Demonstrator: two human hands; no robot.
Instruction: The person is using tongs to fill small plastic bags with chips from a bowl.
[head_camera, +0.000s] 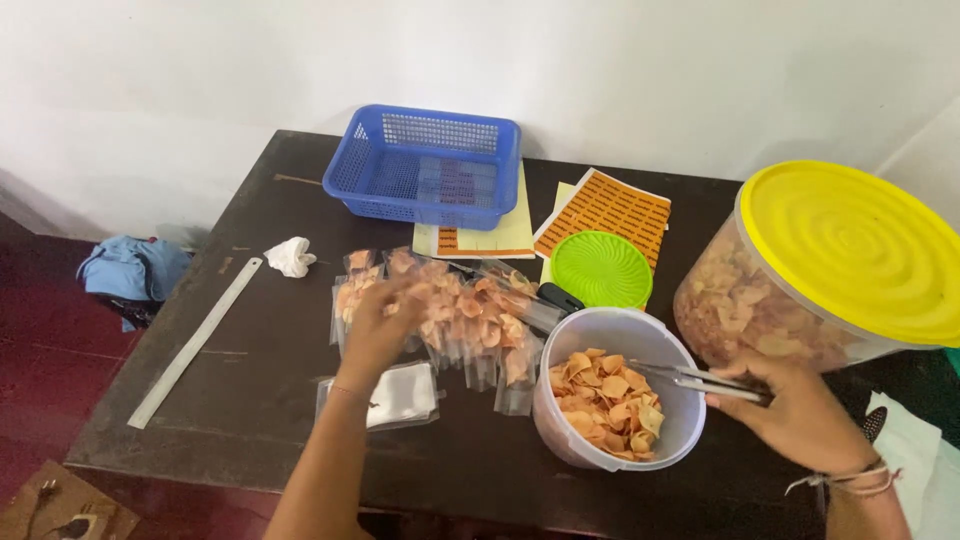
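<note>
While the left hand lies with loosely curled fingers on a heap of small clear bags of chips at the middle of the frame, touching the heap with no one bag visibly pinched, the right hand at the lower right is closed around the handles of one pair of metal tongs. The tongs' tips reach over the rim of one round white tub, which is about half full of orange chips. The filled bags overlap too much to count. One small stack of empty clear bags lies just below the left hand. At the right edge stands one big clear jar, packed with chips and closed by one yellow lid. One green lid lies just above the tub, partly on two sheets of orange labels. One blue basket sits at the upper middle, with nothing visible in it. On the left of the dark table lie one metal ruler and one crumpled white tissue.
</note>
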